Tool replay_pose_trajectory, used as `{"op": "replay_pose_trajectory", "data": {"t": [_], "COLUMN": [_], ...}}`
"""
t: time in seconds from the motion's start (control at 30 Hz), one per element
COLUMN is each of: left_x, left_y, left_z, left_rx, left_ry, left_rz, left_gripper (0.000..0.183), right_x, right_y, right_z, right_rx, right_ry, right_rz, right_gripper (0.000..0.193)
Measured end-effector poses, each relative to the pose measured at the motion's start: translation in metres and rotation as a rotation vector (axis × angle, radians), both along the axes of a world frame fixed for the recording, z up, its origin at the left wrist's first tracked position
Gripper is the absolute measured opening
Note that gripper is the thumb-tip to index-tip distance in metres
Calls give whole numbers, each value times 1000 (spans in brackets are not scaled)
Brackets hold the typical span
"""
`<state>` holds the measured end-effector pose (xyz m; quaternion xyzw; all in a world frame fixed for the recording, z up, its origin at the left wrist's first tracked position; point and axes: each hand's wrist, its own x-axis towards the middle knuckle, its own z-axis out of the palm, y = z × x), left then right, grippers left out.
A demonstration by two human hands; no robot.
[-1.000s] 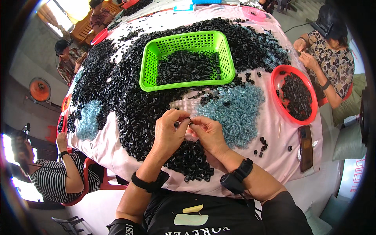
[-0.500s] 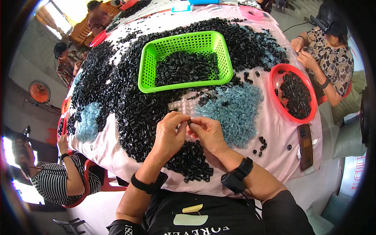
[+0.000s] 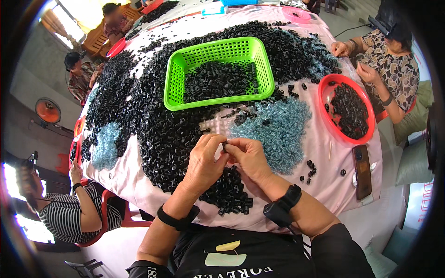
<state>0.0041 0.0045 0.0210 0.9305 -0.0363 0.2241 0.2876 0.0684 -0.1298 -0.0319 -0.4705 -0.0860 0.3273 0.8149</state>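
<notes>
Both my hands meet over the near edge of the worktop, and together they pinch one small black part: my left hand has its thumb and fingertips closed on it from the left, and my right hand closes on it from the right, so each grip is clamped on that same piece. It is too small and too covered by my fingers for me to tell which way it points or how its long axis lies. Directly under my grip and spreading away from it lies a heap of loose black parts, far too many to count. Just right of my grip sits one patch of pale blue parts; a second, smaller blue patch lies well off to the left. Beyond my grip stands one green basket holding more black parts. To the right, well apart from my hands, is one red bowl with black parts in it, and nearer me one dark phone lies flat. Each of my wrists carries one black band.
</notes>
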Motion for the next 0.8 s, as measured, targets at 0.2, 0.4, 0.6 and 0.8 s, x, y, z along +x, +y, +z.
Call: {"op": "replay_pose_trajectory", "data": {"t": [0.2, 0.4, 0.6, 0.8], "left_x": [0, 0, 0, 0], "left_y": [1, -1, -3, -1], "left_z": [1, -3, 1, 0], "left_rx": [-14, -41, -76, 12], "left_ry": [-38, -46, 25, -25], "left_rz": [-27, -42, 14, -11], "left_gripper": [37, 35, 36, 34], "right_x": [3, 4, 2, 0], "right_y": [-3, -2, 1, 0], "right_z": [3, -6, 0, 3], "right_rx": [5, 24, 36, -20], "right_ry": [-14, -27, 11, -50], "right_rz": [61, 44, -12, -26], "right_gripper": [14, 14, 15, 18]}}
